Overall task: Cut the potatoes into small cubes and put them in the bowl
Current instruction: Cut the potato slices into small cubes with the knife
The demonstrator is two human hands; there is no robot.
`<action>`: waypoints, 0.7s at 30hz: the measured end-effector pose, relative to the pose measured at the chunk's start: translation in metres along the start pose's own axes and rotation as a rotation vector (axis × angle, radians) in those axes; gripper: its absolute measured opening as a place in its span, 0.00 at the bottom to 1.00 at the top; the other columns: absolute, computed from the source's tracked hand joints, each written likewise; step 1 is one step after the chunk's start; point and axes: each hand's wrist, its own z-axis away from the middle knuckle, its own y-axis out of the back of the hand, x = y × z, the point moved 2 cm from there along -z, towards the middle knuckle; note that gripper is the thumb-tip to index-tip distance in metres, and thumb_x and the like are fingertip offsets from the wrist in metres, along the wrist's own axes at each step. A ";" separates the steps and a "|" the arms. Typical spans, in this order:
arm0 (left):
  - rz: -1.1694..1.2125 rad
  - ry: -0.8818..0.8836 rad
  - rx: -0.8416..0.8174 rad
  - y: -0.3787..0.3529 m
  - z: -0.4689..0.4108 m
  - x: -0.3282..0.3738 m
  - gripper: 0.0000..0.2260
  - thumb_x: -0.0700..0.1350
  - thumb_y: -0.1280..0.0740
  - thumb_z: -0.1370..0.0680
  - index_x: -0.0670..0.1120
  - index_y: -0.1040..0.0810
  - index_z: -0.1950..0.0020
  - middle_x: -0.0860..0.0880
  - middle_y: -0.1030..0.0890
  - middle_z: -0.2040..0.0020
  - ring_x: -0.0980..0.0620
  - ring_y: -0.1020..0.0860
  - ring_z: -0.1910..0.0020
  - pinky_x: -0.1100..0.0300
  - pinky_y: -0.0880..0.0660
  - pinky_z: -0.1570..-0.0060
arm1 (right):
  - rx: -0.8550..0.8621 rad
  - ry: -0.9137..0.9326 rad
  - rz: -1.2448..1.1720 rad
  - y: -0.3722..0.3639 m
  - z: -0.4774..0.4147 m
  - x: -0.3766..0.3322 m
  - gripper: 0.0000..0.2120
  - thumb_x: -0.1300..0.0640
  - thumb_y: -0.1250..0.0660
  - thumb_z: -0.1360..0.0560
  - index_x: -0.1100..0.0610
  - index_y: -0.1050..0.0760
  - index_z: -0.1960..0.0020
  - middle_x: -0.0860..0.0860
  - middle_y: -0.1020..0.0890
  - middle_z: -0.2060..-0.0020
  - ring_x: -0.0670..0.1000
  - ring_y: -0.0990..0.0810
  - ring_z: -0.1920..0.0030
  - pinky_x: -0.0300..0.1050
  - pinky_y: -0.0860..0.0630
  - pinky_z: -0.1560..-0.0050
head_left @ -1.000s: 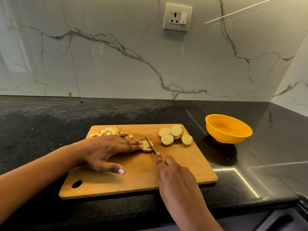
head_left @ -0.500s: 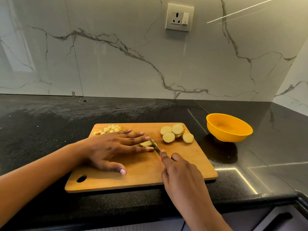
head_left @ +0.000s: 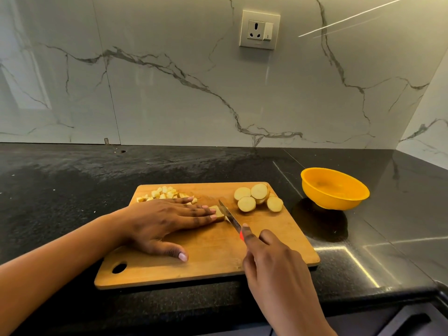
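A wooden cutting board (head_left: 208, 260) lies on the black counter. My left hand (head_left: 167, 219) lies flat on it, straight fingers pressing a potato piece (head_left: 219, 212) down. My right hand (head_left: 271, 260) grips a knife (head_left: 229, 215) with a red handle; its blade cuts into that piece just past my left fingertips. Several round potato slices (head_left: 258, 198) lie at the board's far right. A heap of small potato cubes (head_left: 166, 193) sits at the far left of the board, partly hidden by my left hand. The orange bowl (head_left: 334, 189) stands to the right of the board, with nothing visible inside.
A marble wall with a power socket (head_left: 260, 29) rises behind the counter. The counter's front edge runs just below the board. A side wall closes the corner at the right, behind the bowl.
My left fingers slid along the potato piece toward the blade and flattened on it. The knife moved through the piece in a cutting stroke. Slices, cubes and bowl stayed put.
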 end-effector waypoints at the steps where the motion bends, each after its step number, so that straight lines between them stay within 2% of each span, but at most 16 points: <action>1: 0.009 0.000 0.000 0.000 0.000 0.000 0.36 0.74 0.58 0.28 0.59 0.59 0.24 0.60 0.56 0.23 0.64 0.58 0.25 0.61 0.64 0.28 | 0.017 0.009 0.011 -0.001 0.000 0.001 0.25 0.52 0.24 0.34 0.50 0.23 0.37 0.43 0.25 0.64 0.45 0.33 0.76 0.28 0.53 0.76; 3: 0.023 -0.001 0.004 -0.001 0.001 -0.001 0.37 0.74 0.56 0.27 0.57 0.57 0.23 0.58 0.54 0.23 0.63 0.56 0.25 0.59 0.61 0.27 | 0.007 0.040 -0.019 0.002 0.000 -0.004 0.26 0.51 0.24 0.34 0.49 0.23 0.37 0.43 0.26 0.64 0.44 0.33 0.75 0.29 0.54 0.77; 5: 0.028 -0.002 0.012 -0.001 0.001 -0.001 0.37 0.74 0.56 0.27 0.56 0.55 0.23 0.57 0.53 0.23 0.63 0.56 0.25 0.59 0.61 0.26 | 0.074 0.080 -0.062 0.006 -0.002 -0.005 0.26 0.50 0.36 0.23 0.46 0.37 0.27 0.43 0.27 0.53 0.44 0.30 0.65 0.31 0.45 0.75; 7: 0.032 0.000 0.012 -0.001 0.001 -0.001 0.38 0.74 0.56 0.27 0.56 0.55 0.23 0.57 0.53 0.23 0.63 0.56 0.25 0.60 0.62 0.27 | 0.081 0.095 -0.128 0.004 -0.001 -0.005 0.25 0.50 0.48 0.18 0.46 0.49 0.23 0.43 0.31 0.46 0.45 0.28 0.57 0.32 0.40 0.70; 10: 0.035 0.018 0.003 -0.002 0.000 -0.001 0.39 0.76 0.57 0.29 0.57 0.55 0.24 0.58 0.53 0.23 0.64 0.57 0.25 0.62 0.64 0.28 | 0.115 0.116 -0.107 0.002 -0.003 -0.006 0.24 0.51 0.47 0.19 0.47 0.47 0.23 0.44 0.29 0.47 0.45 0.29 0.59 0.31 0.41 0.71; 15: 0.027 0.022 -0.002 -0.001 -0.001 0.000 0.40 0.76 0.58 0.30 0.56 0.56 0.24 0.57 0.54 0.23 0.66 0.58 0.26 0.68 0.67 0.31 | 0.007 0.051 0.012 -0.006 -0.008 -0.006 0.25 0.53 0.29 0.28 0.51 0.28 0.32 0.46 0.23 0.58 0.45 0.33 0.71 0.29 0.51 0.75; 16: 0.031 0.023 -0.002 -0.001 -0.001 0.000 0.40 0.76 0.57 0.30 0.56 0.56 0.24 0.57 0.54 0.23 0.66 0.58 0.26 0.68 0.66 0.30 | -0.031 0.060 0.010 -0.006 -0.010 -0.009 0.26 0.54 0.29 0.27 0.52 0.30 0.30 0.47 0.23 0.56 0.45 0.33 0.70 0.30 0.49 0.74; 17: 0.035 0.023 0.000 -0.001 0.000 0.001 0.40 0.76 0.56 0.30 0.55 0.55 0.24 0.57 0.53 0.23 0.65 0.57 0.26 0.67 0.65 0.30 | -0.029 0.091 -0.035 -0.005 -0.013 -0.013 0.27 0.54 0.35 0.23 0.53 0.37 0.26 0.48 0.24 0.50 0.45 0.30 0.66 0.31 0.44 0.72; 19: 0.040 0.019 0.009 0.000 0.000 0.002 0.40 0.76 0.56 0.30 0.55 0.54 0.24 0.56 0.52 0.23 0.64 0.55 0.25 0.64 0.61 0.28 | 0.025 0.139 -0.092 -0.013 -0.021 -0.012 0.26 0.56 0.44 0.18 0.53 0.48 0.23 0.49 0.28 0.40 0.47 0.26 0.53 0.34 0.33 0.62; 21: 0.046 0.019 0.018 0.000 0.000 0.003 0.39 0.75 0.55 0.29 0.55 0.54 0.24 0.56 0.51 0.23 0.63 0.54 0.25 0.63 0.60 0.28 | -0.020 0.141 -0.034 -0.012 -0.028 -0.014 0.26 0.56 0.45 0.18 0.54 0.49 0.23 0.50 0.30 0.37 0.48 0.25 0.46 0.38 0.29 0.53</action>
